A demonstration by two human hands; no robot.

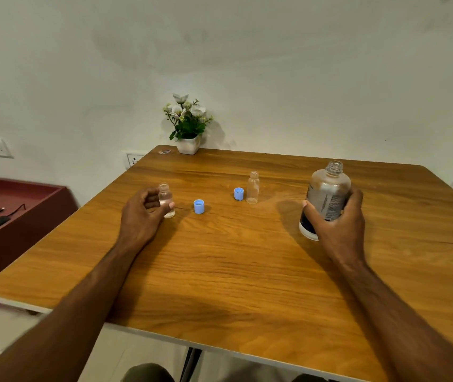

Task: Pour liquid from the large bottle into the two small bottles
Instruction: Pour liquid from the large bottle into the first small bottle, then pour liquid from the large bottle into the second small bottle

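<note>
— What are the hands doing?
— The right hand (340, 216) grips the uncapped large bottle (327, 194) near the worktop's (247, 266) right edge; its label is unreadable. The left hand (144, 213) pinches one small bottle (167, 201).
— Counts?
— Two small bottles, the other (252, 188) mid-worktop; two blue caps (199, 206) (238, 194).

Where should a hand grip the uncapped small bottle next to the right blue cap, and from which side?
Grip the empty small bottle round its straight middle, below the narrow neck, fingers wrapping from its right. It stands upright and open, so the mouth should stay uncovered. A blue cap sits close on its left, while the table to its right is open.
</note>
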